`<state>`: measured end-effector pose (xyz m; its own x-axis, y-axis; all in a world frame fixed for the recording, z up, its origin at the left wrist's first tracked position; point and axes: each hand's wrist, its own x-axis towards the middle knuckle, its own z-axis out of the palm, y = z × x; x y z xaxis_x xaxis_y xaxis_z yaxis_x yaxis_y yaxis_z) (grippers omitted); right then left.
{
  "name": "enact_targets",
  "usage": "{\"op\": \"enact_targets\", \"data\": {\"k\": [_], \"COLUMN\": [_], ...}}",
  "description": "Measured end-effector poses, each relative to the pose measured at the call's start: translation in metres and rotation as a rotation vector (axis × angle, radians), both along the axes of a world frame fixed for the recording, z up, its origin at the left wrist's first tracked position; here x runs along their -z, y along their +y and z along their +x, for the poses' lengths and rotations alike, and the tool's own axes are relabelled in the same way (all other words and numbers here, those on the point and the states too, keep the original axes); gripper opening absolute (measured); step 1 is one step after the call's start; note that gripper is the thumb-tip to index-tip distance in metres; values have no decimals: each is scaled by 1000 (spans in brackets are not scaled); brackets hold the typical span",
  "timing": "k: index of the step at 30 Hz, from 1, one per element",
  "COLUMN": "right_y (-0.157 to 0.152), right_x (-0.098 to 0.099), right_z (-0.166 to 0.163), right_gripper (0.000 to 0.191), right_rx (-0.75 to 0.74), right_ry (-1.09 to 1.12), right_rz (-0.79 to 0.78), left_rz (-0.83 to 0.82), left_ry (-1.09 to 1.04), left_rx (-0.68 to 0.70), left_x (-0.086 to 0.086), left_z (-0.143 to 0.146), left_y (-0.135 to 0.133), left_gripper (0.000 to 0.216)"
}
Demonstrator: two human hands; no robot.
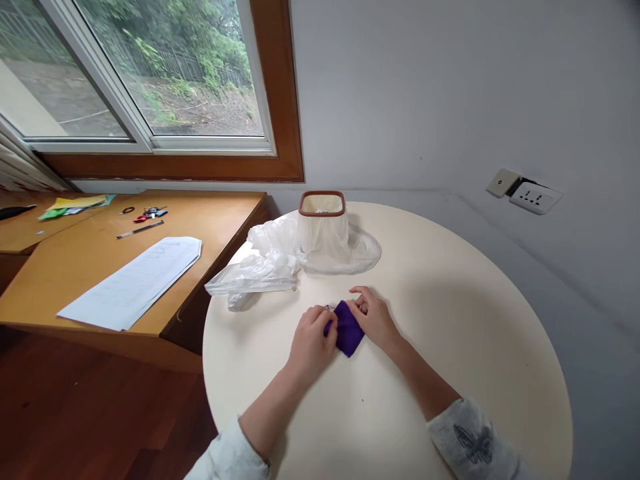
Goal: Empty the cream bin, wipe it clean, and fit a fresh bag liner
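Observation:
A small purple piece of folded fabric (349, 329) lies on the round cream table between both hands. My left hand (313, 339) is closed on its left side, thumb and fingers pinched together. My right hand (376, 321) is at its upper right edge, with thumb and fingers curled at the cloth and the index finger reaching out past it. A thin, pale detail shows at the fabric's top left, too small to make out. Part of the fabric is hidden under the left fingers.
Behind the hands stands a lined bin (324, 230) with a brown rim. A crumpled clear plastic bag (265, 270) lies to its left. On the wooden desk (220, 220) are papers (137, 280), a pen (140, 229) and keys (153, 213). A wall socket (536, 197) is at right.

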<state>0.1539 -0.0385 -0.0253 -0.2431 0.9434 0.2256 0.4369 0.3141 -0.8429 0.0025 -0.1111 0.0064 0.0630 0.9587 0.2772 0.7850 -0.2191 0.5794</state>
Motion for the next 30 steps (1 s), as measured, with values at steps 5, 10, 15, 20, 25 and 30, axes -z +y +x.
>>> {"op": "enact_targets", "data": {"k": [5,10,15,20,25,30], "right_y": [3,7,8,7,6,5], "right_x": [1,6,6,5,5,4], "right_z": [3,6,7,6,6,7], "right_gripper": [24,23,23,23,21,22], "right_rx": [110,124,137,135,127,120], "right_ry": [170,290,297,291,268,267], "right_rz": [-30,-93,-87,-94,-90,-94], "left_rz": [10,-5,-39,-116,-165,-168], "left_ry": [165,298,389,473,521,523], "left_rx": [211,220,103,-67,-101,-120], "left_x": [8,10,12,18,23,27], "left_z": [17,20,14,-1,-10,-14], "left_y": [-10,-14,-9,3,17,28], "left_gripper": [33,39,45,54,63,64]}}
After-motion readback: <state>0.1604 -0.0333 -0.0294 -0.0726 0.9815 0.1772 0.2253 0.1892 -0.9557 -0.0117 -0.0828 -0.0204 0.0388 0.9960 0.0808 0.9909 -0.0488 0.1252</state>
